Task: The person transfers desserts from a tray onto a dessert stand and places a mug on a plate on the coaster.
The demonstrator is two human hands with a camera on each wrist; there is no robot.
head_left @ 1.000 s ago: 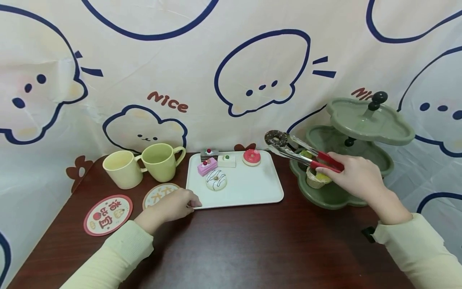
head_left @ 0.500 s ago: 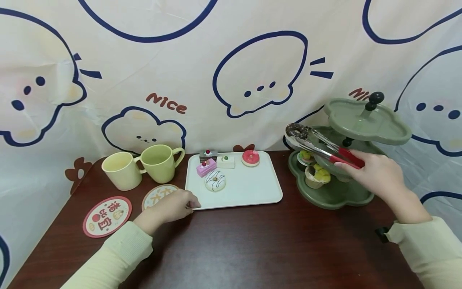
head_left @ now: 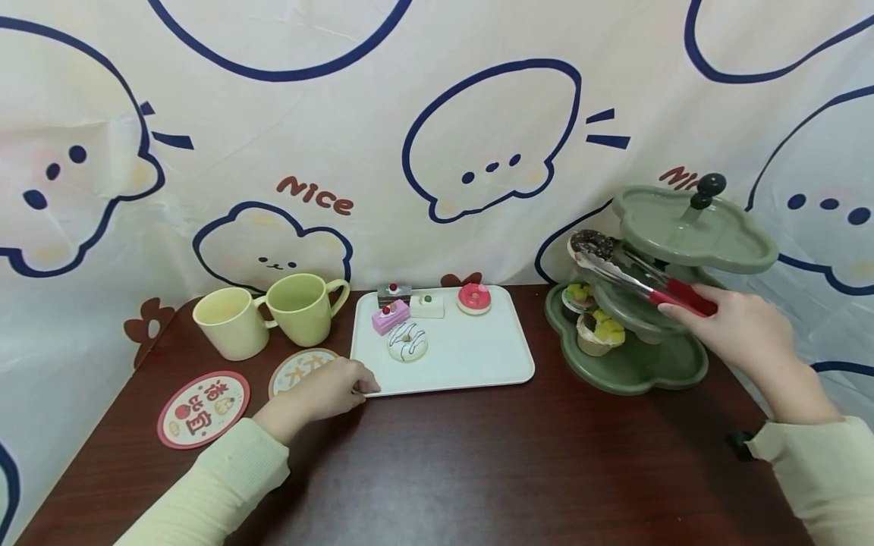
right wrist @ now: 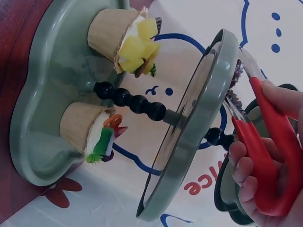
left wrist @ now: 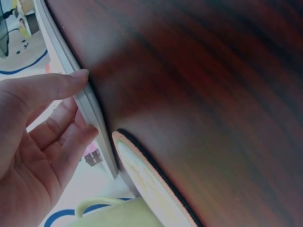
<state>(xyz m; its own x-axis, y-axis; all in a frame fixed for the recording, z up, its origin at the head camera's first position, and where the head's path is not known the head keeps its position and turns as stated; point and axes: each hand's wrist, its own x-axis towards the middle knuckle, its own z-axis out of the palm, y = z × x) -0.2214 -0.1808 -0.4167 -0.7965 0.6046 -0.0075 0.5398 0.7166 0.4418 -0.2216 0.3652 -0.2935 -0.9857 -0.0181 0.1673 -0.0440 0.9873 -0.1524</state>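
Note:
My right hand (head_left: pixel 740 326) grips red-handled tongs (right wrist: pixel 265 156) at the right. A chocolate doughnut (head_left: pixel 592 244) with pale sprinkles is held between the metal tips. It is over the left side of the middle tier (right wrist: pixel 184 137) of a green three-tier stand, below the level of the top tier (head_left: pixel 696 235); whether it touches the middle tier cannot be told. My left hand (head_left: pixel 334 388) holds the near left corner of a white tray (head_left: pixel 478 356), with thumb and fingertips at its rim. A white striped doughnut (head_left: pixel 407 342), a pink doughnut (head_left: pixel 474 299) and several small cake slices (head_left: pixel 391 316) lie on the tray.
Two cupcakes (right wrist: pixel 111 40) sit on the stand's bottom tier (head_left: pixel 635 371). Two yellow-green mugs (head_left: pixel 300 311) stand left of the tray. Two round coasters (head_left: pixel 203 409) lie in front of them, one partly behind my left hand. A patterned cloth (head_left: pixel 382 152) hangs behind the table.
My right hand has moved right, carrying the doughnut in the tongs from left of the stand to its middle tier. The left hand stays at the tray corner.

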